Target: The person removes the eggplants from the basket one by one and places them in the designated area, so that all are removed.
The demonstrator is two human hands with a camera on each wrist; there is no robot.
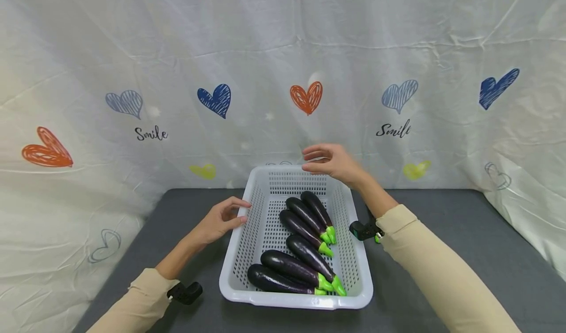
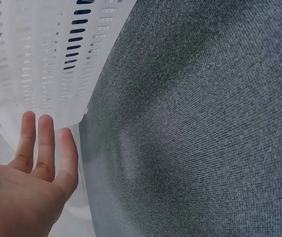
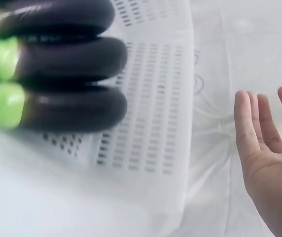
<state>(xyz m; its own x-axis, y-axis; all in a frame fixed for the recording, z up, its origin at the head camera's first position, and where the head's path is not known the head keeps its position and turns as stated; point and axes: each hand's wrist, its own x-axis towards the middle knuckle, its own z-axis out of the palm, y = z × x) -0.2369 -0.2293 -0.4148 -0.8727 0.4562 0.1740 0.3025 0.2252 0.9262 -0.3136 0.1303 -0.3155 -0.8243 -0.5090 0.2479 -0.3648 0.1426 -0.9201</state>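
Observation:
Several dark purple eggplants [image 1: 297,266] with bright green caps lie in a white perforated plastic basket [image 1: 296,301]. They form a fanned row, caps toward the right and near side. At the basket's left rim is my left hand [image 1: 222,219], its fingertips at the edge; the left wrist view shows its fingers [image 2: 46,143] spread and extended beside the slotted outer wall. Over the far right part of the rim, my right hand [image 1: 333,163] hovers with relaxed fingers and holds nothing. In the right wrist view this hand [image 3: 271,168] appears apart from the eggplants [image 3: 77,108].
The basket stands on a dark grey table [image 1: 415,269]. Behind it hangs a pale curtain [image 1: 265,38] printed with hearts and "Smile". A small bright green bit [image 1: 377,238] shows just right of the basket by my right wrist, mostly hidden.

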